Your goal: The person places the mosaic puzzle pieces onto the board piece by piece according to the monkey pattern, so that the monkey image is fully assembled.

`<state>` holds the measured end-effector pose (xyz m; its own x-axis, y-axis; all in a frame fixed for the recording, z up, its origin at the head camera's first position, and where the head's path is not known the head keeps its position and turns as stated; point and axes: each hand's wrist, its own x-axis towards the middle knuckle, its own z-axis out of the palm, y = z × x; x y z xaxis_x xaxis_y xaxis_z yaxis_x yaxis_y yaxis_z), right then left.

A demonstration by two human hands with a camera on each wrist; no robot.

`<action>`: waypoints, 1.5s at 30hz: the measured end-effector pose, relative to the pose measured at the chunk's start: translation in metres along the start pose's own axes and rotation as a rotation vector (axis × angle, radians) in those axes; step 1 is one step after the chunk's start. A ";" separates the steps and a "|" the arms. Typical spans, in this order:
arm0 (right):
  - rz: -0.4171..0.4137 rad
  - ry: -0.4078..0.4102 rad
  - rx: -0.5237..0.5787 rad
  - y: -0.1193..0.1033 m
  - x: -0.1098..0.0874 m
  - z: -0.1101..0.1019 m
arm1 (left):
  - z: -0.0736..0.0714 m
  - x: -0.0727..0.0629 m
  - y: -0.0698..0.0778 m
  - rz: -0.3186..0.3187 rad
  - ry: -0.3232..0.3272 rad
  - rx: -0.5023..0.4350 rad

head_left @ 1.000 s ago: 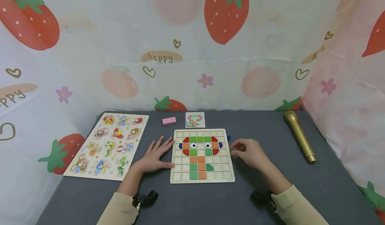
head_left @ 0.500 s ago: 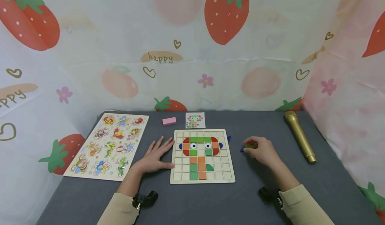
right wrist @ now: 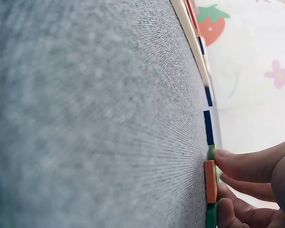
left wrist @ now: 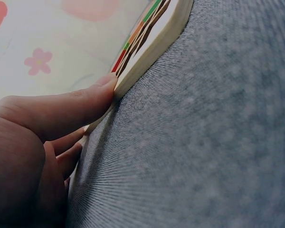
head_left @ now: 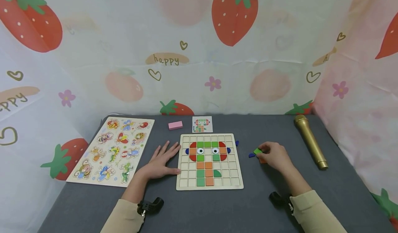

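Observation:
A wooden grid board (head_left: 188, 182) lies flat, with colored tiles forming a figure with two round eyes. My left hand (head_left: 159, 163) rests at the board's left edge, fingers spread and thumb against the rim; the left wrist view shows the thumb (left wrist: 85, 102) touching the edge. Right of the board, my right hand (head_left: 274, 156) bends over a few loose pieces, its thumb and fingertips pinching a light green tile (head_left: 257, 151). Beside it lie a blue piece (head_left: 251, 155) and an orange tile (right wrist: 210, 181), partly hidden by the fingers in the head view. A darker green piece (right wrist: 211, 215) shows next to the orange one.
A small picture card (head_left: 202, 124) and a pink block (head_left: 175, 125) lie behind the board. A sticker-like animal board (head_left: 90, 174) is at left, a gold microphone-shaped object (head_left: 310, 141) at right. Another blue piece (head_left: 237, 143) sits by the board's upper right edge.
My right hand has moved right, away from the board's edge to the loose pieces, uncovering the blue piece and part of the green tile. The left hand has stayed put.

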<state>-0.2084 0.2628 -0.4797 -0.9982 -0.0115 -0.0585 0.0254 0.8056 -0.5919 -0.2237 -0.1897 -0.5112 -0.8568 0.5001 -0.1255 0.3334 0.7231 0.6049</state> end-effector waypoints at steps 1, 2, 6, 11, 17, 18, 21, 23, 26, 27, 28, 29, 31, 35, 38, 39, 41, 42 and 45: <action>0.003 -0.001 -0.003 -0.001 0.000 0.000 | 0.000 0.000 0.000 -0.001 0.000 -0.002; 0.009 -0.003 -0.005 -0.001 0.001 0.000 | 0.000 0.000 0.001 -0.002 -0.001 -0.004; 0.015 -0.008 -0.008 -0.004 0.001 0.001 | -0.001 -0.001 0.001 -0.004 -0.001 -0.007; -0.004 -0.007 0.017 -0.005 0.003 0.000 | 0.000 0.000 0.000 0.000 0.004 0.000; -0.050 -0.043 0.112 -0.015 0.002 0.000 | 0.000 0.000 0.001 -0.003 0.001 -0.003; -0.062 -0.043 0.117 -0.018 0.001 0.001 | -0.001 0.000 0.002 -0.004 0.001 -0.003; -0.093 -0.031 0.107 -0.027 -0.001 0.003 | -0.001 0.000 0.002 -0.003 0.002 0.000; -0.110 -0.023 0.091 -0.033 -0.002 0.004 | -0.001 0.000 0.002 -0.003 0.002 -0.001; -0.103 -0.031 0.096 -0.042 -0.004 0.007 | -0.001 0.001 0.001 -0.002 0.002 0.001; -0.099 -0.036 0.104 -0.045 -0.005 0.009 | -0.001 0.001 0.001 -0.001 0.002 0.000; -0.094 -0.040 0.113 -0.048 -0.006 0.010 | -0.001 0.000 0.001 -0.001 0.002 0.002; -0.090 -0.045 0.123 -0.051 -0.006 0.012 | -0.001 0.000 0.001 -0.001 0.001 0.000; -0.086 -0.050 0.146 -0.057 -0.008 0.016 | -0.001 0.001 0.001 -0.001 -0.001 -0.002; -0.117 -0.076 0.197 -0.071 -0.011 0.025 | -0.001 0.001 0.002 0.002 0.000 -0.010; -0.139 -0.099 0.213 -0.082 -0.012 0.032 | -0.002 0.000 0.002 -0.001 -0.001 -0.007; -0.144 -0.106 0.215 -0.086 -0.013 0.034 | -0.002 0.000 0.002 -0.001 -0.003 -0.006; -0.148 -0.112 0.210 -0.093 -0.013 0.039 | -0.002 0.000 0.003 -0.003 -0.005 -0.005; -0.149 -0.116 0.212 -0.095 -0.014 0.041 | -0.002 -0.001 0.003 -0.005 -0.005 -0.006; -0.155 -0.132 0.227 -0.103 -0.015 0.048 | -0.002 -0.001 0.002 -0.003 -0.004 -0.009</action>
<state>-0.1938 0.1519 -0.4564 -0.9759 -0.2128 -0.0482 -0.1008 0.6357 -0.7653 -0.2230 -0.1895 -0.5078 -0.8563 0.4996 -0.1309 0.3268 0.7204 0.6118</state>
